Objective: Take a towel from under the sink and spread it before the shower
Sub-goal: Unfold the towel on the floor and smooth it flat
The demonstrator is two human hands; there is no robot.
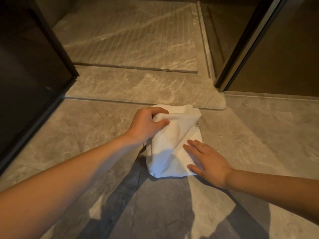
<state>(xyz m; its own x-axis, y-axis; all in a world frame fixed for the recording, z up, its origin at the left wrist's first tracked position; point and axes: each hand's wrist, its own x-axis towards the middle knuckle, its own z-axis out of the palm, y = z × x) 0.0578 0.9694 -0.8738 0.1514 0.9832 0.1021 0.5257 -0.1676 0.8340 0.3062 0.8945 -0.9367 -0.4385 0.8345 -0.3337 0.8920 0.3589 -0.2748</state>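
Note:
A white towel [172, 144] lies partly folded on the grey marble floor, just in front of the raised stone threshold [138, 87] of the shower. My left hand [146, 125] grips the towel's upper fold and lifts it off the lower layer. Flat on the towel's lower right corner rests my right hand [207, 161], fingers spread, pressing it to the floor. The grooved shower floor [131, 37] lies beyond the threshold.
A dark glass panel with a black frame [34, 75] stands at the left. Another dark-framed glass door [241, 45] stands at the right of the shower opening. Open marble floor [259, 135] stretches to the right and toward me.

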